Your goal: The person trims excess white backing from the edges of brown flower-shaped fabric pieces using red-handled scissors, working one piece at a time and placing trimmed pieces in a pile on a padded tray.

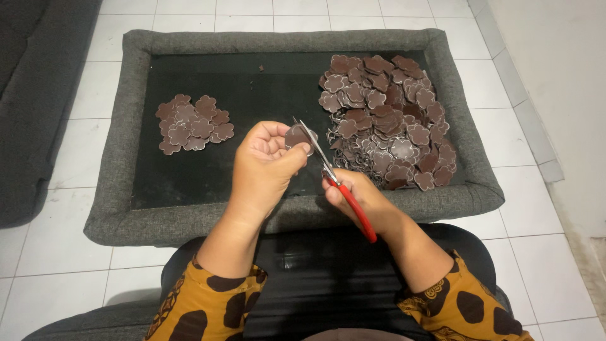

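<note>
Below, a floor of white square tiles (57, 252) carries a low rectangular tray with a padded grey fabric rim (290, 40) and a flat black inner surface (252, 101). A dark grey upholstered seat edge (31, 95) runs along the left, and a pale wall base (555, 76) borders the right.

The person's left hand (265, 165) is raised over the near half of the tray, palm turned inward, fingers curled and clenched on a small brown flower-shaped cutout with a pale edge (295, 136) — pinched between thumb and fingertips. The right hand (363, 199) sits just beside it, lower and nearer the body, closed round the red handles of a pair of scissors (338, 186). The steel blades angle up and to the left, slightly parted, and their tips meet the held cutout at its right edge. Both forearms come up from sleeves of mustard-yellow cloth with dark brown blotches (208, 303), over a black lap.

On the black surface, a small flat cluster of brown flower-shaped pieces (192, 123) lies at the left, well apart from the hands. At the right a far larger heap of the same brown pieces (388, 120) is piled loosely, some showing thin pale trimmings among them, reaching from the far rim almost to the near one. A tiny brown scrap (261, 67) lies alone near the far rim.
</note>
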Demonstrator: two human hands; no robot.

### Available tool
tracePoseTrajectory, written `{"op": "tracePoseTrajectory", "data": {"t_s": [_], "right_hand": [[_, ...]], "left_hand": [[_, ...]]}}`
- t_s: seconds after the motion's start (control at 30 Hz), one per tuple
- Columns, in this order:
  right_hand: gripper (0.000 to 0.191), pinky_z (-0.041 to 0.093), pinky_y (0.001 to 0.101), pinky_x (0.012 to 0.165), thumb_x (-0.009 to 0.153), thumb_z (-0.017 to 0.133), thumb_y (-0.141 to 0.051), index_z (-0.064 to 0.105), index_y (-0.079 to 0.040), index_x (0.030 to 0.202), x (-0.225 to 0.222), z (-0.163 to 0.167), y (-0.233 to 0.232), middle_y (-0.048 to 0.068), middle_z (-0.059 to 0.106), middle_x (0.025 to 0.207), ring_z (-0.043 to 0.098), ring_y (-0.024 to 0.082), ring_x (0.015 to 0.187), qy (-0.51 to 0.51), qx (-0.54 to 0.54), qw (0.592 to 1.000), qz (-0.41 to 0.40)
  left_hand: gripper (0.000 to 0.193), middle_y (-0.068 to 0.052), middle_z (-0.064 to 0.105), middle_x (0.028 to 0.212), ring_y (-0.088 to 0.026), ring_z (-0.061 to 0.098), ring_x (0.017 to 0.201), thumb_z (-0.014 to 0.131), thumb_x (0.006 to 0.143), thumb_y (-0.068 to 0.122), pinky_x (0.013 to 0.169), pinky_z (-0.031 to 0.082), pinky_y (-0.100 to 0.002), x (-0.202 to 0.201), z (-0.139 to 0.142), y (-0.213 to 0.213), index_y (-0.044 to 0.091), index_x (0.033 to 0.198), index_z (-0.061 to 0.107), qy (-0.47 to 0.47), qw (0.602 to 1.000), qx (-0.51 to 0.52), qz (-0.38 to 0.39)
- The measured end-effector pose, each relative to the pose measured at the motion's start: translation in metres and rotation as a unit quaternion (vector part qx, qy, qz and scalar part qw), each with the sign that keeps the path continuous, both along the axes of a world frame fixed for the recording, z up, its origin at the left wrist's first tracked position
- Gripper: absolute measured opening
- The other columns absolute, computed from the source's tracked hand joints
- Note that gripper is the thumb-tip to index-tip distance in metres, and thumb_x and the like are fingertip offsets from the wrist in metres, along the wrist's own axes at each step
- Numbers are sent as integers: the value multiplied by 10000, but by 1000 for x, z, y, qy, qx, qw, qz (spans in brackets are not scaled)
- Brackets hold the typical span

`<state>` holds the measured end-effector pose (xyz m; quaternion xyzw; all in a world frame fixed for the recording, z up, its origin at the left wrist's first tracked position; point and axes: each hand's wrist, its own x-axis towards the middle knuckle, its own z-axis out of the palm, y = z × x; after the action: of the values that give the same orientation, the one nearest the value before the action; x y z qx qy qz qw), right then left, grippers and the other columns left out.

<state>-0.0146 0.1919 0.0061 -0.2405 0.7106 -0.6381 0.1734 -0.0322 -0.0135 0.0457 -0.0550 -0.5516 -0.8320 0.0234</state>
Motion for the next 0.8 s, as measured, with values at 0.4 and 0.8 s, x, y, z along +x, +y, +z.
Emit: {"op": "tracePoseTrajectory", "data": {"t_s": [0.4, 0.8], "right_hand": [[412, 366, 238, 633, 984, 604, -511, 505, -124, 881, -4, -4, 4, -76, 432, 788, 401, 51, 746, 23, 26, 999, 20], [377, 361, 239, 637, 990, 595, -480, 536, -114, 923, -4, -7, 4, -75, 430, 792, 401, 47, 749, -4, 18, 1000, 18]], "left_hand": [[305, -80, 703, 946, -64, 653, 797, 704, 875, -82, 705, 523, -193, -3, -3, -4, -29, 1124, 537, 11, 999, 18, -24], [331, -111, 693, 964, -98, 675, 852, 684, 868, -104, 757, 549, -212, -1, -1, -2, -24, 1120, 487, 14, 1000, -3, 6]]}}
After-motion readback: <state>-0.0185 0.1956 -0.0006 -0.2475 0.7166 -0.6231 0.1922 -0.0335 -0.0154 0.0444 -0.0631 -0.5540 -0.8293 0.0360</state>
